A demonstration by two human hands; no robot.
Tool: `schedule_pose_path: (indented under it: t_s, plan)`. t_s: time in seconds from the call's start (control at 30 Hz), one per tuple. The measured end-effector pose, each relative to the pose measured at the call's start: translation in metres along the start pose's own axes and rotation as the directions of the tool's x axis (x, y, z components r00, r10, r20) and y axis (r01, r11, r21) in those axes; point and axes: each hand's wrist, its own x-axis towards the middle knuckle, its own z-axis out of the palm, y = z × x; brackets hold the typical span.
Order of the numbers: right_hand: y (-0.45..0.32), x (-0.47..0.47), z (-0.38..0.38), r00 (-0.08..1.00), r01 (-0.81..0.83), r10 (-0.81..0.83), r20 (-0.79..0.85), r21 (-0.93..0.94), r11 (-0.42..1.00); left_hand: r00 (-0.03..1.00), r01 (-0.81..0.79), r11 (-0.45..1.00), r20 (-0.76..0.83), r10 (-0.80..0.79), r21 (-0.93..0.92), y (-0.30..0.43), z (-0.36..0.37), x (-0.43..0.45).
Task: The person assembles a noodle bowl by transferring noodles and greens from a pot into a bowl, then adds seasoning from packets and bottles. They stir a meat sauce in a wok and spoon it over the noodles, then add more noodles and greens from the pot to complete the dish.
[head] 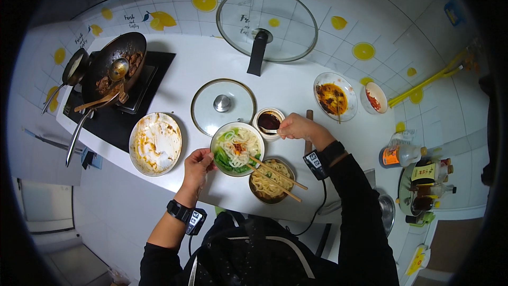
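Note:
My left hand [198, 165] pinches the rim of a bowl of noodles and leafy greens [238, 149] with red chili topping. A pair of wooden chopsticks [274, 178] rests across that bowl and reaches over a second bowl of noodles [272, 186] in darker sauce. In my right hand [297, 127] is a small white spoon [268, 130], its handle hidden by my fingers. The spoon's end is at a small white jar [260, 132] that holds dark sauce [268, 120].
Behind the bowls lies a glass lid [206, 99]; a larger lid [293, 43] leans on the tiles. A sauce-stained dish [156, 145] is left, near a wok [93, 87] on the cooktop [158, 61]. A chili-oil plate [349, 111], small bowl [379, 93] and several bottles [405, 155] stand right.

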Motion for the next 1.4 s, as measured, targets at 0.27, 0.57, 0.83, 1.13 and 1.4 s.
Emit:
schedule_pose_path:
  t_s: [0.27,0.57,0.83,1.13,1.4]
  plan:
    - [0.033,-0.023,0.009,0.999,0.049,-0.035,-0.035,0.556,0.83,1.0,0.004,1.0,-0.004,-0.004,-0.01,0.001,0.001,-0.001]
    - [0.054,-0.04,0.022,0.984,0.171,-0.067,-0.166,0.759,0.629,1.0,0.001,1.0,0.008,-0.001,-0.016,0.002,0.001,-0.001]
    - [0.007,-0.071,0.048,0.858,0.323,-0.363,-0.364,-0.167,0.932,0.999,-0.019,0.999,0.04,0.02,-0.043,-0.001,-0.001,0.001]
    - [-0.042,-0.082,0.081,0.649,0.395,-0.76,-0.024,-0.843,0.364,0.999,-0.02,0.996,0.042,0.023,-0.083,-0.002,-0.002,0.0]
    - [-0.036,-0.08,0.086,0.63,0.385,-0.777,-0.018,-0.861,0.333,0.998,0.006,0.996,0.057,-0.001,-0.086,-0.01,-0.003,-0.001]
